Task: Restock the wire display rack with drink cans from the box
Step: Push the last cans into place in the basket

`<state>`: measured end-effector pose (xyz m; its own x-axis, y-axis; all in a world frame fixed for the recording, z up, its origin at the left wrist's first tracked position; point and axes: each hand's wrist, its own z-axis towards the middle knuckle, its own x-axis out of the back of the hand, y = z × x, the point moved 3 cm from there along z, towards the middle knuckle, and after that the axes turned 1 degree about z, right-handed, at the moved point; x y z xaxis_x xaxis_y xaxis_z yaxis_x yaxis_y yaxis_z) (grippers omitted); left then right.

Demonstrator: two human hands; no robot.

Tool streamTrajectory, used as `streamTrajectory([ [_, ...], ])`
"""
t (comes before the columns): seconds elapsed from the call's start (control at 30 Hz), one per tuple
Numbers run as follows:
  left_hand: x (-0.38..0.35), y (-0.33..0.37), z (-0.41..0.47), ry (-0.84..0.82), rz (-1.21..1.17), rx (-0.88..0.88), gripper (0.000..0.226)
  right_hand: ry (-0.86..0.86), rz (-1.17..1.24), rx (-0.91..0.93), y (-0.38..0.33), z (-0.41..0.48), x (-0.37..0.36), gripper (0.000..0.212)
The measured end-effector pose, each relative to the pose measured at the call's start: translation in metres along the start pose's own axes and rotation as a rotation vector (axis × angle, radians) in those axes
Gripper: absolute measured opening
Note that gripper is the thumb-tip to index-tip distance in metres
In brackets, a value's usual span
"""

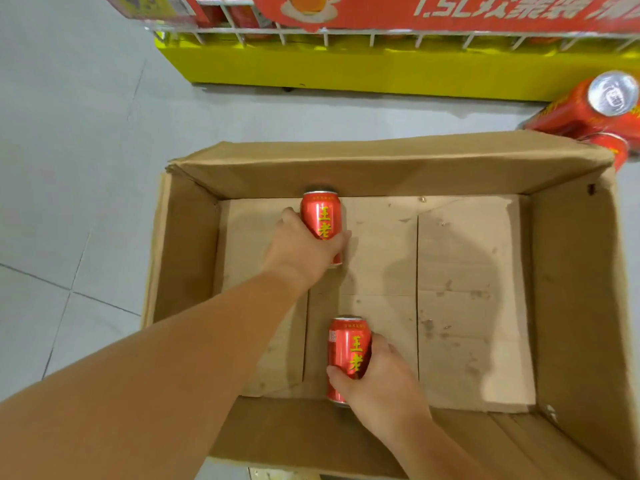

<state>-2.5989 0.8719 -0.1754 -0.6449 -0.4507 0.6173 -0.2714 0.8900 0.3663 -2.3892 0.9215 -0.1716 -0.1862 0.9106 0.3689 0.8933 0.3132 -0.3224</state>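
Note:
An open cardboard box [571, 271] sits on the floor below me. Two red drink cans with yellow lettering are inside it. My left hand [304, 251] grips the far can [322, 216] near the box's back wall. My right hand [377, 379] grips the near can [346, 348] by the front wall. The wire display rack [325, 32] on a yellow base [346, 71] stands beyond the box, with red cans behind its wires.
A stack of red cans [595, 109], one silver top facing me, lies at the right just past the box's far corner. Grey floor tiles [76, 161] spread to the left. A red sign [485, 12] hangs across the rack front.

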Motion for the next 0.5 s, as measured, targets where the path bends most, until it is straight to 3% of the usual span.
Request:
streamTrajectory([
  [0.2,-0.001,0.007,0.013,-0.055,-0.096,0.098,0.067,0.013,0.185,-0.044,-0.003,0.008,0.002,0.053],
  [0.5,0.033,0.002,-0.042,-0.042,-0.077,0.024,0.057,0.181,0.195,0.023,-0.02,-0.013,0.071,0.047],
])
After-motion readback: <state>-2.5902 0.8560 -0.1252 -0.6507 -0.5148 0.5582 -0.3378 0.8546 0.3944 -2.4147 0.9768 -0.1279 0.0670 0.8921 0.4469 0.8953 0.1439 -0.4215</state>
